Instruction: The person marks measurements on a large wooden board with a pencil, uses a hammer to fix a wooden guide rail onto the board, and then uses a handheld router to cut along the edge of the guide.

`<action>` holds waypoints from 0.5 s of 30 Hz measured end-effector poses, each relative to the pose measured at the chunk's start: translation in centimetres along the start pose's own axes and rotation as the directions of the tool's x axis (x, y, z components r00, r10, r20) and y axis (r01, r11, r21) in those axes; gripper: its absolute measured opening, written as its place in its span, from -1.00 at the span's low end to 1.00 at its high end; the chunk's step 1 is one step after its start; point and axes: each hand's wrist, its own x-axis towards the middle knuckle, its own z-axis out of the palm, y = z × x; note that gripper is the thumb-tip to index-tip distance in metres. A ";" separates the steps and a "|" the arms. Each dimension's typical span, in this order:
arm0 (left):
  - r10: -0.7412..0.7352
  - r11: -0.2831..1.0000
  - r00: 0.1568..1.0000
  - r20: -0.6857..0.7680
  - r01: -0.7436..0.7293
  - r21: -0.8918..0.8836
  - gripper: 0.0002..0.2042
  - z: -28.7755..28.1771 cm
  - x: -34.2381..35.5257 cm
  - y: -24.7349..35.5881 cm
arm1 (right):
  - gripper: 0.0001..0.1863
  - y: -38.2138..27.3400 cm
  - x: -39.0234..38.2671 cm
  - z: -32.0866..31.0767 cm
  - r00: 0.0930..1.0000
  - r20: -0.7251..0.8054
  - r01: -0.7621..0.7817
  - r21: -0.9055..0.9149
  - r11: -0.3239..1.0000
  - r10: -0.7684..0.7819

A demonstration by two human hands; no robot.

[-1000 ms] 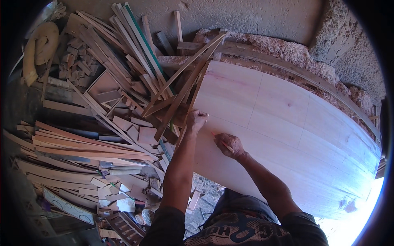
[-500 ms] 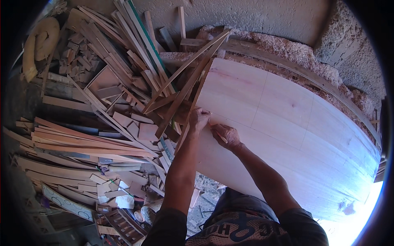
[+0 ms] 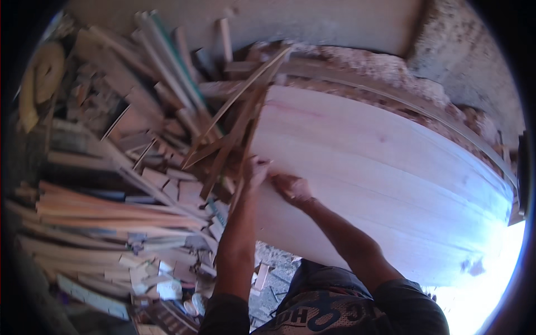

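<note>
The left hand (image 3: 257, 171) is curled closed near the board's (image 3: 357, 151) left edge. Blur hides the adjacent right hand's (image 3: 292, 188) grip.

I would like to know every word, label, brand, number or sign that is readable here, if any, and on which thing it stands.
Dark shirt: large printed lettering on the front, partly in view; I do not copy its wording.
Pale board: no lettering that I can make out.
Wood pieces: any small marks are too blurred to read.
</note>
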 end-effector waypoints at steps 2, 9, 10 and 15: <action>-0.061 0.953 0.998 0.019 0.064 -0.295 -0.84 0.2 -0.7 -2.6 | -0.78 -1.5 0.1 0.4 0.994 0.111 0.002 -0.085 0.996 0.007; -0.076 0.978 0.997 0.000 0.075 -0.192 -0.89 -0.3 -0.8 -0.3 | -0.61 -1.5 0.1 -1.3 0.982 0.162 -0.117 0.151 0.982 0.093; -0.110 0.964 0.993 0.036 0.115 -0.241 -0.89 -0.2 -0.9 0.8 | -0.61 -1.0 -0.2 -1.0 0.974 0.190 -0.150 0.117 0.982 0.126; -0.184 0.975 0.981 0.055 0.189 -0.113 -0.84 -1.6 -1.3 0.8 | -0.58 -1.4 0.1 0.0 0.970 0.203 -0.153 0.085 0.985 0.134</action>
